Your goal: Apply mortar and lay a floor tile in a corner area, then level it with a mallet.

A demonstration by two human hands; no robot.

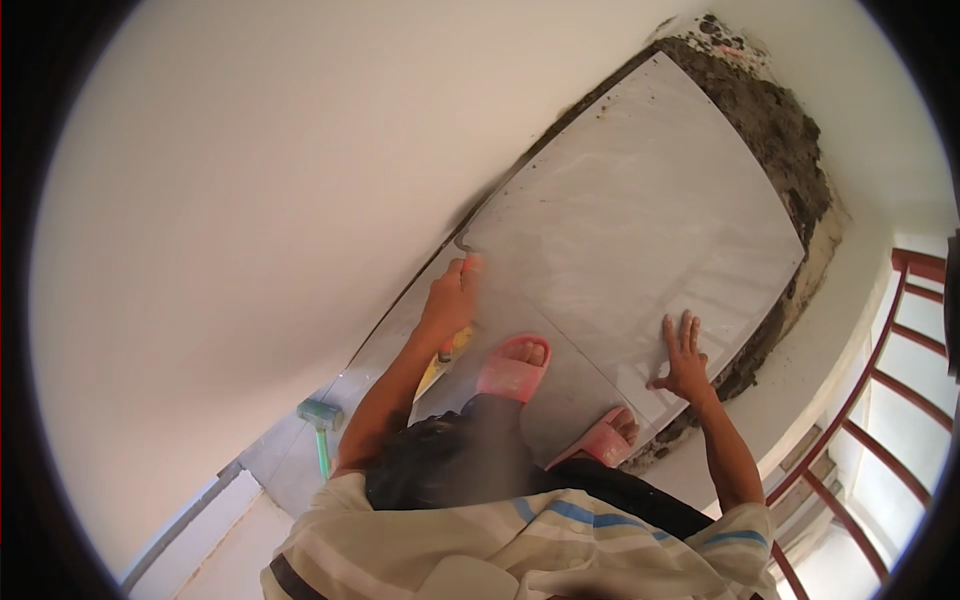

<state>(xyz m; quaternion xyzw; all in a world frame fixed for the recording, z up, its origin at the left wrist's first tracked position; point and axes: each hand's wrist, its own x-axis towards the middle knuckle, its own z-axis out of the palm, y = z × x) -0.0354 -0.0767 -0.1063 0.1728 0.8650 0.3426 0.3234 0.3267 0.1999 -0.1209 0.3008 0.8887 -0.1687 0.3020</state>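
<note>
My left hand (450, 303) is closed round an orange-red handle (472, 263) of a hand tool. A thin bent metal neck shows beyond the fist, beside the wall-side edge of the tile; I cannot make out a blade or the tool's exact kind. My right hand (683, 362) lies on the large grey glossy tile (640, 200), fingers spread, near its right edge. This tile meets the laid tile (570, 375) under my feet along a thin joint. Under my left wrist, a yellow object (434, 374) is partly hidden by the forearm.
Rough dark mortar (775, 125) borders the tile's far end and right side. A white wall (250, 200) runs along the left. A mallet (321, 416) with a green handle rests at lower left. Reddish railings (895, 390) stand at right. My feet wear pink slippers (512, 378).
</note>
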